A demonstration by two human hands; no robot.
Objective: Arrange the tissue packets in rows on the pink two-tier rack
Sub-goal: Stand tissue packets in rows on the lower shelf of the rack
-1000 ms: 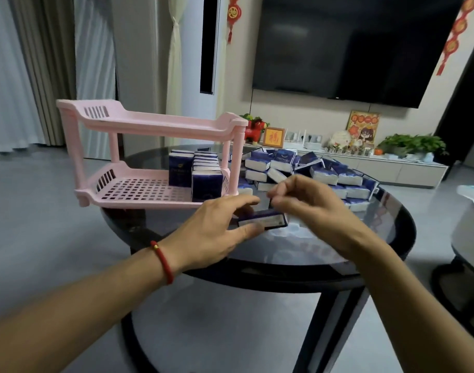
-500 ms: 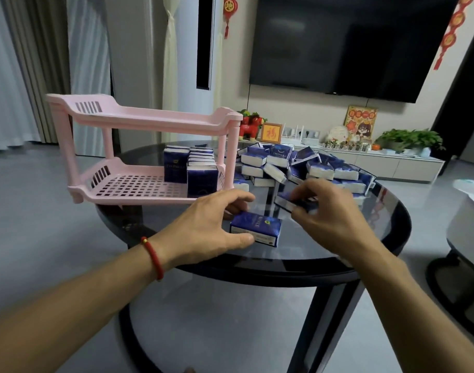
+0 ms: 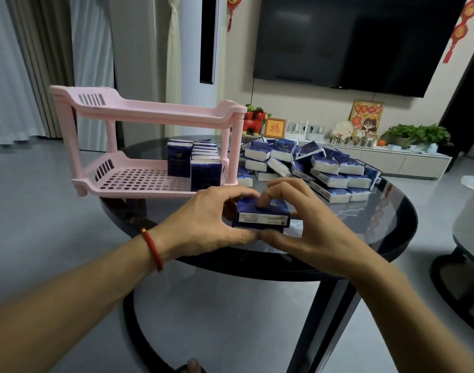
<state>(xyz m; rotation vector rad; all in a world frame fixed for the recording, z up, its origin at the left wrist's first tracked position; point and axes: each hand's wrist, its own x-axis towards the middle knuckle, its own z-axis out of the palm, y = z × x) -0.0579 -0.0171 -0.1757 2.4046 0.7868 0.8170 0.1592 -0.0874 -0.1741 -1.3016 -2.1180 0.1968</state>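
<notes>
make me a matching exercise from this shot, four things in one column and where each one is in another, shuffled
Things:
1. pink rack
2. loose pile of tissue packets
3. stacked packets
4. red bracelet

Places:
A. on the left wrist
B. between the left hand and right hand
C. left side of the round glass table
D. heaped on the table to the right of the rack

Pairs: 1-C, 2-D, 3-B, 4-A

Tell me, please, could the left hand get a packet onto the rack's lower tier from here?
Probably yes. The left hand is just in front of the rack, whose lower tier is open at the front and mostly bare left of the standing packets.
</notes>
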